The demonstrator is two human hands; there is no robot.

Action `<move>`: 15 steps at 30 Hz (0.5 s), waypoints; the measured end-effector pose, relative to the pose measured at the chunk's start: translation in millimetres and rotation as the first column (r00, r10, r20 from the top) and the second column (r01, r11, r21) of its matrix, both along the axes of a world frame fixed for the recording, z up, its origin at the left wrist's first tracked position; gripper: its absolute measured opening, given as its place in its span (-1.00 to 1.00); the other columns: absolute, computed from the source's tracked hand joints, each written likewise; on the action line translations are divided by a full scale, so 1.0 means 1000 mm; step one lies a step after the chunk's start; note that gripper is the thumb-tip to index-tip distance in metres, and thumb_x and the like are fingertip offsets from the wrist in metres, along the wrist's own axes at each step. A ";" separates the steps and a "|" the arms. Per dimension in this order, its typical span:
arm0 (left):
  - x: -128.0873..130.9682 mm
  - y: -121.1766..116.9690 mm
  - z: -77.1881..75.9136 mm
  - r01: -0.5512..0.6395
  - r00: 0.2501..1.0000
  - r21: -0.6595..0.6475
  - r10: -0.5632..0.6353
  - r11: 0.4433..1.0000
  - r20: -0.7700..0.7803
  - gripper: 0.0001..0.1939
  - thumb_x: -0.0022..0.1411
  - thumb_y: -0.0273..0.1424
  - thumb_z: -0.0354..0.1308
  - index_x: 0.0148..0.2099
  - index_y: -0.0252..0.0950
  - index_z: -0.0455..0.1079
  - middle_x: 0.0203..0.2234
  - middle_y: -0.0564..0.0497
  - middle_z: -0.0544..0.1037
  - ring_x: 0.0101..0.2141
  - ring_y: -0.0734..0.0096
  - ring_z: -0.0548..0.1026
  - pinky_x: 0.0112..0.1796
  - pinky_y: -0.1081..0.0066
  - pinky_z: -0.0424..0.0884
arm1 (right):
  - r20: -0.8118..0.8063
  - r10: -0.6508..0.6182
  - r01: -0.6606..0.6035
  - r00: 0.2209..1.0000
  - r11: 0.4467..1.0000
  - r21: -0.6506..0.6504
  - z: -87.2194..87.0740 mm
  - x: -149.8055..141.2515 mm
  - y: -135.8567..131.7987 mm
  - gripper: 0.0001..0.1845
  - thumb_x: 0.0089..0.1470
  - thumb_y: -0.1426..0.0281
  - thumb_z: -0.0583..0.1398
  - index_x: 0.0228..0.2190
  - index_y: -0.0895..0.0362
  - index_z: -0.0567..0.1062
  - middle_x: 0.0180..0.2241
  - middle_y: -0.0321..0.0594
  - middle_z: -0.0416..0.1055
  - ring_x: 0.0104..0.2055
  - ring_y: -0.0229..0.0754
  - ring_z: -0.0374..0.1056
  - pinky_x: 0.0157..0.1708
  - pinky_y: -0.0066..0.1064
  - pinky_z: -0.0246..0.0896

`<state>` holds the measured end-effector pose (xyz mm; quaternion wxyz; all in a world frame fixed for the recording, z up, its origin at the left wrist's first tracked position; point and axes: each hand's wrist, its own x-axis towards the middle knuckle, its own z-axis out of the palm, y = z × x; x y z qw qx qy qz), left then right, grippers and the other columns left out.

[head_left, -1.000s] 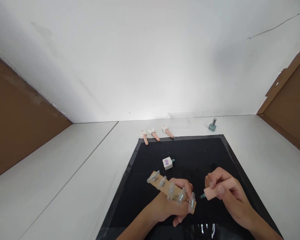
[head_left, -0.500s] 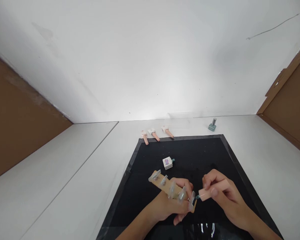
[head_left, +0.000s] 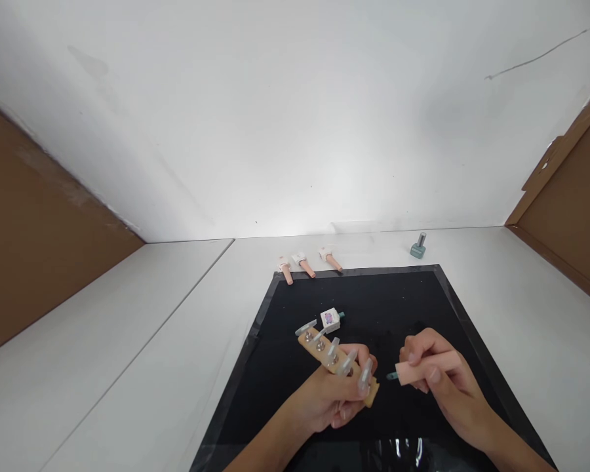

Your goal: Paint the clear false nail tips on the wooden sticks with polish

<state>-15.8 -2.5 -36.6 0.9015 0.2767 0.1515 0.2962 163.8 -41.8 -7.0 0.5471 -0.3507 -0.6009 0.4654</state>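
My left hand (head_left: 332,400) is closed around a wooden nail-tip stand (head_left: 341,364), tilted down to the right. Several clear false nail tips (head_left: 332,351) stand along it on small metal posts. In my right hand (head_left: 445,380) is a pink nail polish brush cap (head_left: 427,368), held like a pen. Its short bristle end, coated in teal, points left and is apart from the nearest tip. Just beyond the stand, an uncapped white polish bottle (head_left: 330,320) with a teal neck lies on the black mat (head_left: 373,295).
Three white bottles with pink caps lie at the mat's far left edge, one of them a polish bottle (head_left: 305,265). A teal bottle with a silver cap (head_left: 417,246) stands at the far right. Brown boards (head_left: 39,216) flank the white table (head_left: 177,354).
The brush has drawn back to the right, off the end nail tip. My left hand has turned the stand slightly, bringing its metal posts into clearer view.
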 end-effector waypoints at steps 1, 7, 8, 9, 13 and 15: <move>0.001 0.001 0.000 0.001 1.000 -0.001 -0.001 1.000 -0.002 -0.69 -0.16 -0.48 0.42 -0.52 -0.38 0.28 -0.65 0.20 0.34 -0.86 0.82 0.15 -0.88 0.75 0.09 | 0.001 0.025 -0.025 1.000 1.000 0.004 0.000 0.000 0.000 -0.65 0.18 0.06 0.09 -0.42 0.01 0.50 -0.50 -0.35 0.16 -0.51 -0.28 0.07 -0.51 -0.44 0.06; 0.004 0.002 0.000 0.007 1.000 0.004 -0.007 1.000 -0.011 -0.67 -0.19 -0.48 0.44 -0.52 -0.37 0.28 -0.66 0.21 0.36 -0.86 0.82 0.14 -0.88 0.75 0.09 | -0.017 0.127 -0.128 0.992 0.991 -0.042 -0.002 0.001 0.000 -0.70 0.18 0.07 0.09 -0.34 -0.01 0.48 -0.46 -0.34 0.17 -0.53 -0.30 0.04 -0.55 -0.45 -0.01; 0.004 0.001 0.001 0.006 1.000 0.005 -0.006 1.000 -0.024 -0.67 -0.20 -0.48 0.44 -0.52 -0.37 0.28 -0.66 0.20 0.37 -0.86 0.82 0.15 -0.88 0.75 0.10 | -0.014 0.133 -0.133 0.991 0.989 -0.057 -0.001 0.001 -0.001 -0.69 0.18 0.06 0.09 -0.34 0.00 0.48 -0.46 -0.34 0.18 -0.53 -0.30 0.03 -0.56 -0.45 -0.02; 0.004 0.001 0.001 0.006 0.999 0.005 -0.006 1.000 -0.039 -0.66 -0.21 -0.47 0.45 -0.51 -0.37 0.29 -0.65 0.20 0.37 -0.86 0.81 0.15 -0.88 0.75 0.10 | -0.004 0.136 -0.136 0.991 0.988 -0.071 -0.001 0.001 -0.001 -0.68 0.18 0.06 0.09 -0.34 0.01 0.48 -0.45 -0.33 0.19 -0.53 -0.30 0.03 -0.56 -0.45 -0.02; 0.004 0.000 0.001 0.010 0.997 0.000 -0.010 1.000 -0.076 -0.65 -0.23 -0.46 0.46 -0.51 -0.37 0.29 -0.67 0.18 0.39 -0.87 0.80 0.15 -0.88 0.74 0.09 | 0.068 0.114 -0.109 0.991 0.992 -0.070 0.000 0.002 -0.003 -0.64 0.19 0.06 0.08 -0.39 0.03 0.51 -0.41 -0.29 0.24 -0.48 -0.28 0.12 -0.51 -0.44 0.05; 0.004 -0.001 0.001 0.005 0.996 -0.006 -0.006 1.000 -0.084 -0.65 -0.23 -0.46 0.46 -0.51 -0.37 0.30 -0.67 0.18 0.41 -0.87 0.80 0.15 -0.89 0.74 0.09 | 0.098 0.097 -0.093 0.990 0.994 -0.049 0.000 0.002 -0.002 -0.65 0.20 0.08 0.08 -0.40 0.02 0.52 -0.39 -0.27 0.27 -0.45 -0.26 0.16 -0.48 -0.44 0.09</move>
